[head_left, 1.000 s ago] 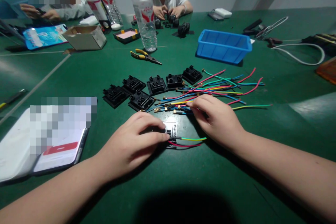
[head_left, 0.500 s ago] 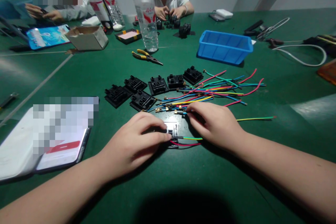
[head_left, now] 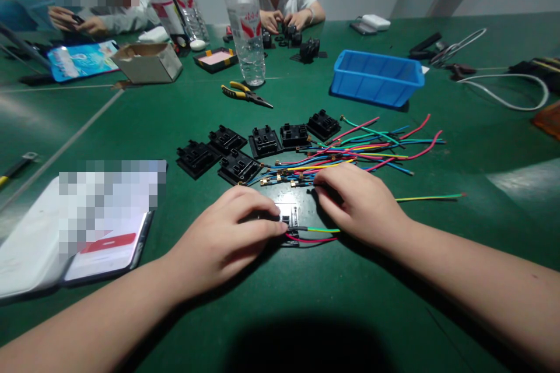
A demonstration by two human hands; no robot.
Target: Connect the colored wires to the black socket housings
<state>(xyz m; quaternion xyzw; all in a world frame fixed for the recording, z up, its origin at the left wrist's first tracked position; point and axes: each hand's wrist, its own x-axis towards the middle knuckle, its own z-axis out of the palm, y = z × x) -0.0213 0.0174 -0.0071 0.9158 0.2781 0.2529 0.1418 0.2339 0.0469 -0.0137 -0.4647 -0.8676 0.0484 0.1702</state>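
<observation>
Because the near black module (head_left: pixel 292 218) appears to be moulded plastic, it should handle as light and stiff; hold it by its side edges, clear of the flexible-looking red lead (head_left: pixel 315 239) and green-yellow lead (head_left: pixel 321 230) running rightward from it. It lies on the table (head_left: pixel 280 291) between the hands. The left hand (head_left: pixel 230 227) covers its left part, finger and thumb closed on it; the right hand (head_left: pixel 359 198) stands to its right, fingertips together, apparently gripping a loose yellow-green wire (head_left: pixel 431 197). Beyond the module lie six further modules (head_left: pixel 265 141) and assorted wires (head_left: pixel 370 146).
</observation>
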